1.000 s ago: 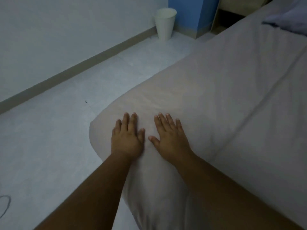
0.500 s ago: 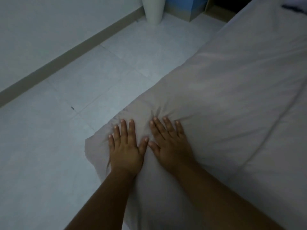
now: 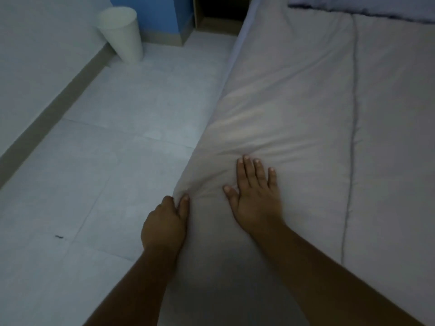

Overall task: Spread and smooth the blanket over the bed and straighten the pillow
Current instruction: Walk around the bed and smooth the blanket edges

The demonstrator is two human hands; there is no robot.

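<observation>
Blanket (image 3: 294, 109) lies spread over bed, mostly flat. Our right hand (image 3: 256, 196), fingers splayed, presses flat on it near bed edge; holds nothing. Our left hand (image 3: 164, 222) curls over side edge, pinching fabric. We judge: wrinkles between hands remain; pillow (image 3: 367, 7) at head, barely visible, straightening left.

Two hands: left hand (image 3: 164, 223), right hand (image 3: 255, 196). One blanket (image 3: 294, 102), one pillow (image 3: 367, 5), one white bin (image 3: 122, 34), one blue cabinet (image 3: 155, 15).
</observation>
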